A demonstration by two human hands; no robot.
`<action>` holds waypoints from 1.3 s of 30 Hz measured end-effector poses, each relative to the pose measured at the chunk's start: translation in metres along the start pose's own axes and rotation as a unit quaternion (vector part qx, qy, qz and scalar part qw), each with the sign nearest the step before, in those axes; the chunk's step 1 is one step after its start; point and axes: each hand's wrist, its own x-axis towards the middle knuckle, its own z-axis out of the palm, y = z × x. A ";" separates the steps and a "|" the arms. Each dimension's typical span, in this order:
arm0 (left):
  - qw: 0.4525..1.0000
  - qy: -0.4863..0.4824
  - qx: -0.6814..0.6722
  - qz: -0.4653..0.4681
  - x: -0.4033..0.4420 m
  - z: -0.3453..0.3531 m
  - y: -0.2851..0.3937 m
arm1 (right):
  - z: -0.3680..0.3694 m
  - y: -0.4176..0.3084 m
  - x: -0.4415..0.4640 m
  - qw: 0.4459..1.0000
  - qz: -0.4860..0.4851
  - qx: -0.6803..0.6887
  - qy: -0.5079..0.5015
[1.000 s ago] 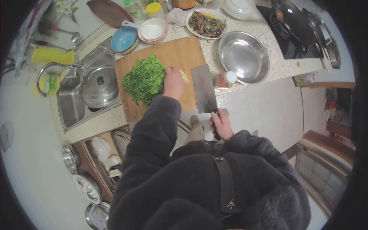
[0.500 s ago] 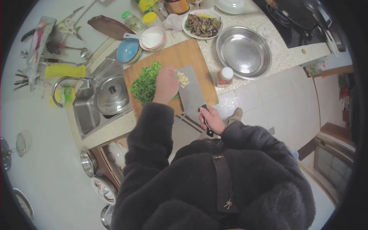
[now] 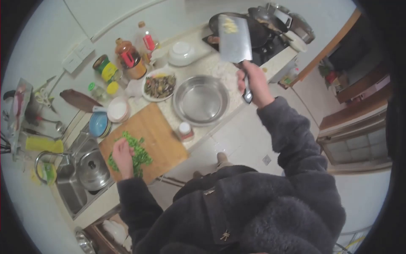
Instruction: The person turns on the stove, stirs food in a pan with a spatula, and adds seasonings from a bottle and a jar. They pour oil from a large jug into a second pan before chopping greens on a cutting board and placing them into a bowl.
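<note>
My right hand (image 3: 259, 84) grips the black handle of a cleaver (image 3: 237, 45), raised toward the stove. Pale chopped bits, looking like garlic, (image 3: 230, 25) lie on the far end of its broad blade, which is above a dark wok (image 3: 259, 36). My left hand (image 3: 123, 156) is at the pile of chopped green leaves (image 3: 141, 158) on the wooden cutting board (image 3: 163, 137). Its fingers look curled in, and I cannot make out whether they hold any leaves.
A steel basin (image 3: 201, 101), a plate of cooked food (image 3: 160, 86) and a white-capped jar (image 3: 185, 130) stand right of the board. Bowls, the blue one (image 3: 100, 124) nearest, sit behind it. The sink (image 3: 69, 186) holds a lid (image 3: 94, 169). Bottles (image 3: 128, 57) line the wall.
The cleaver with the chopped bits has gone from the board up and right to over the wok. My left hand has left the blade's side for the greens. The view has swung right.
</note>
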 end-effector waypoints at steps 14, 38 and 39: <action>0.991 0.080 -0.062 -0.090 -0.043 0.045 -0.009 | -0.132 0.000 0.258 0.965 0.051 -0.236 0.099; 0.977 0.195 -0.058 -0.061 -0.050 -0.042 -0.066 | -0.033 0.000 0.105 0.982 0.053 0.130 -0.126; 0.977 0.198 -0.056 -0.057 -0.050 -0.047 -0.064 | -0.012 0.007 0.073 0.971 0.084 0.147 -0.168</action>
